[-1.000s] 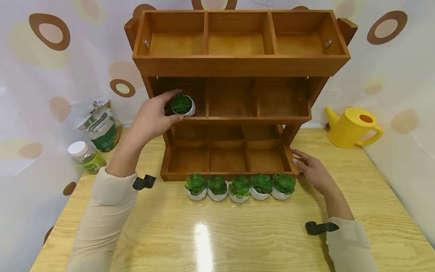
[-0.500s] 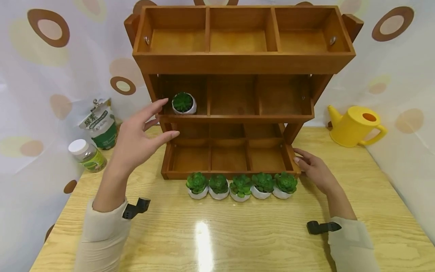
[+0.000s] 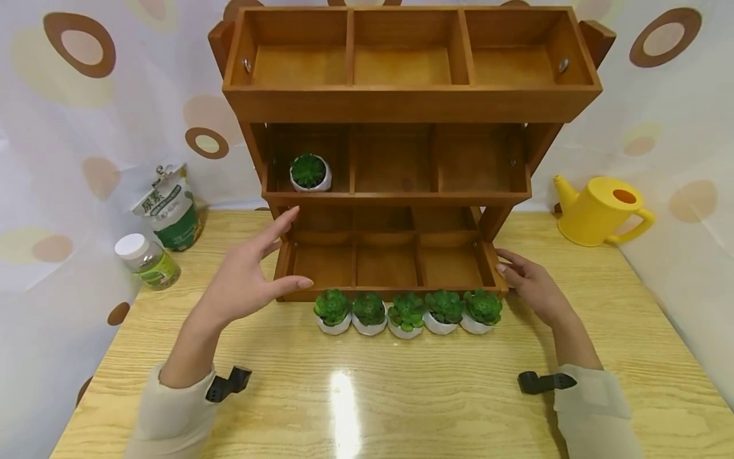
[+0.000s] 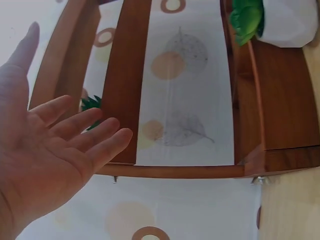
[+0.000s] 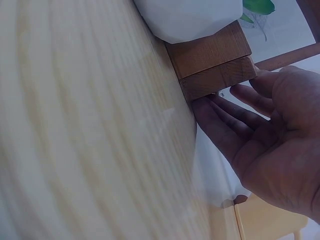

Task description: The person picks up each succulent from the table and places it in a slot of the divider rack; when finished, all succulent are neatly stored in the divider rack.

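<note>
My left hand [image 3: 243,277], fingers spread and holding nothing, hovers in front of the lower left of the wooden shelf [image 3: 367,199]. In the left wrist view the palm of that left hand [image 4: 55,150] shows with fingers apart. One potted succulent [image 3: 309,173] stands in the left compartment of the middle tier. A row of several potted succulents [image 3: 405,319] in white pots lines the shelf's front foot. My right hand [image 3: 533,287] touches the right side of the bottom tier; in the right wrist view the right hand's fingers [image 5: 230,125] lie fairly straight against the wood.
A yellow watering can [image 3: 599,210] stands at the right, behind my right hand. At the left are a white-capped jar [image 3: 149,262] and a green-and-white pouch [image 3: 172,213] with a clip. Patterned cloth [image 3: 143,153] hangs behind the wooden table [image 3: 436,395].
My left hand let go of the succulent in the middle tier's left compartment, drew back left, then moved down toward the bottom tier. My right hand stays at the shelf's side.
</note>
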`<state>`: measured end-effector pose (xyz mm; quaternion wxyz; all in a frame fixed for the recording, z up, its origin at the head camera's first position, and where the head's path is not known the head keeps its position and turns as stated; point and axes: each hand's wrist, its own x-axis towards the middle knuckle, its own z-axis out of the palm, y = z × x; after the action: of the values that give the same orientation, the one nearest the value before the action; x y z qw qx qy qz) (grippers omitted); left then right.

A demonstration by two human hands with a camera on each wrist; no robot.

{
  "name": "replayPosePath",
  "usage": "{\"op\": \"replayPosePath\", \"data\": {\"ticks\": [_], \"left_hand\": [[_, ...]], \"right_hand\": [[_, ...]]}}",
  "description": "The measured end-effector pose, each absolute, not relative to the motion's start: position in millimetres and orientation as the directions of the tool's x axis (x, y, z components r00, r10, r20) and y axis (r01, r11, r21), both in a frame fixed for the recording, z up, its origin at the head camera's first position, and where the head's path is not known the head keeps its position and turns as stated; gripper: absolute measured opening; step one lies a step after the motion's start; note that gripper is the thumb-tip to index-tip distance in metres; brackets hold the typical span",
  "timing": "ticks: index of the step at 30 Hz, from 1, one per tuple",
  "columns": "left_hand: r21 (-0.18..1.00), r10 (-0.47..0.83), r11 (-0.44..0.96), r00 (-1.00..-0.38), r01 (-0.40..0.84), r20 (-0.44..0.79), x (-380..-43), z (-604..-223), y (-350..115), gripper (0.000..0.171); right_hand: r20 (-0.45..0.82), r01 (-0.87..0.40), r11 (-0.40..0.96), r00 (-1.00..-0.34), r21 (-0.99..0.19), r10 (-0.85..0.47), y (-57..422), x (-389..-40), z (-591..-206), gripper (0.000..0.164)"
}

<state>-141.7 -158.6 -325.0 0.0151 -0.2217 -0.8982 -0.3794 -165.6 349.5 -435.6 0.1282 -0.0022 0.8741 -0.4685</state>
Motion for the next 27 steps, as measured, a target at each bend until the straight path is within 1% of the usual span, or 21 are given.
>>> {"op": "replayPosePath", "data": {"ticks": [3, 7, 10, 18, 27], "left_hand": [[0.694, 0.392, 0.595, -0.900, 0.406, 0.190, -139, -332, -159, 0.092], [0.729, 0.386, 0.571, -0.907, 0.376, 0.166, -134, -343, -157, 0.078], [0.732, 0.387, 0.583, -0.913, 0.352, 0.131, -131, -352, -157, 0.072], [0.744, 0.392, 0.608, -0.920, 0.279, 0.025, -125, -378, -163, 0.072], [0.758, 0.386, 0.617, -0.921, 0.211, -0.058, -122, -392, -168, 0.071]], "right_hand": [[-0.223, 0.119, 0.562, -0.967, -0.819, -0.121, 350, -165, -435, 0.061], [-0.225, 0.121, 0.560, -0.967, -0.820, -0.120, 350, -164, -434, 0.062], [-0.228, 0.125, 0.563, -0.967, -0.817, -0.117, 349, -164, -434, 0.062], [-0.234, 0.128, 0.560, -0.965, -0.819, -0.122, 349, -166, -436, 0.063], [-0.221, 0.117, 0.567, -0.968, -0.815, -0.119, 351, -165, -437, 0.064]]}}
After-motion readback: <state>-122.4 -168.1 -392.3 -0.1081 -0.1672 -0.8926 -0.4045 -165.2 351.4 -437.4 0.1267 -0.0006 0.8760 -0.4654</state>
